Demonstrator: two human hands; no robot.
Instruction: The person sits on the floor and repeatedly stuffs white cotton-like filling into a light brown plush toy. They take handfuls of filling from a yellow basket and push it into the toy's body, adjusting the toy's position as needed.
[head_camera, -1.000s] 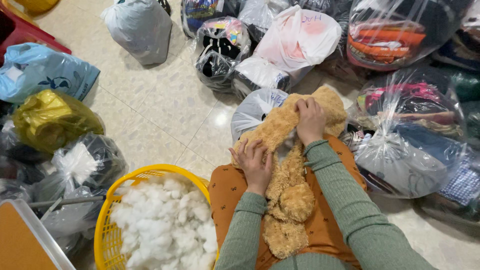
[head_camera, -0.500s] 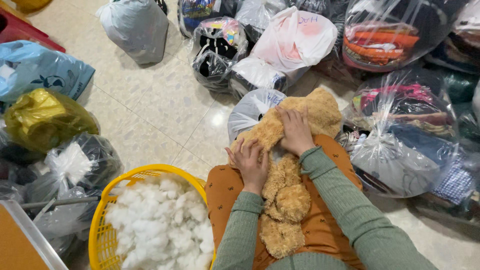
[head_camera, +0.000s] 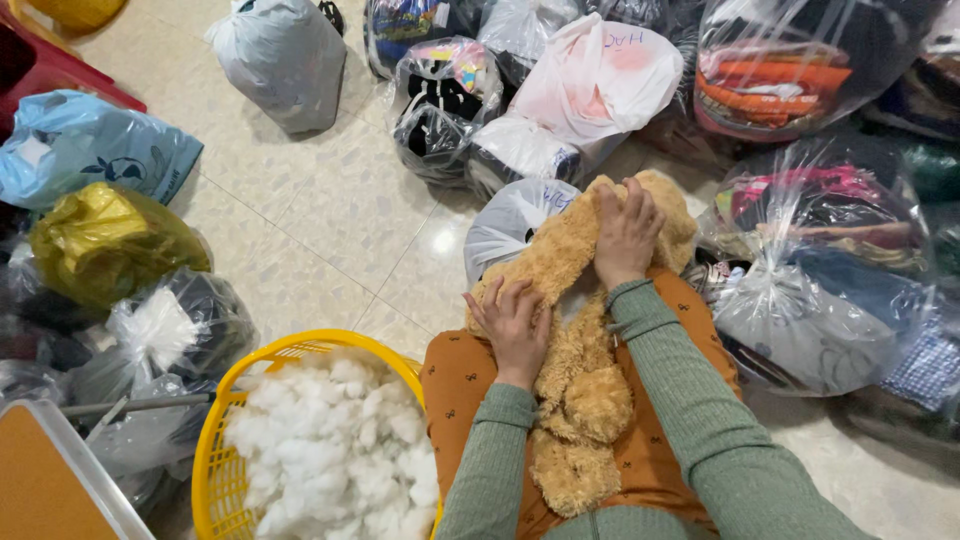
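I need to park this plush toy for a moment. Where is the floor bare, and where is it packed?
Bare tile floor lies between the grey bag, the blue bag, the yellow basket and the plush toy. Crowded: clear bags to the right, bags along the top, dark bags at left. Left hand and right hand press the toy.

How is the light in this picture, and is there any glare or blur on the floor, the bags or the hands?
Head view: the light is even and soft, with faint shadows. A bright glare spot sits on the tiled floor, and the clear plastic bags shine in patches. The left hand, right hand and plush toy look sharp; the yellow basket bends a little at the frame edge.
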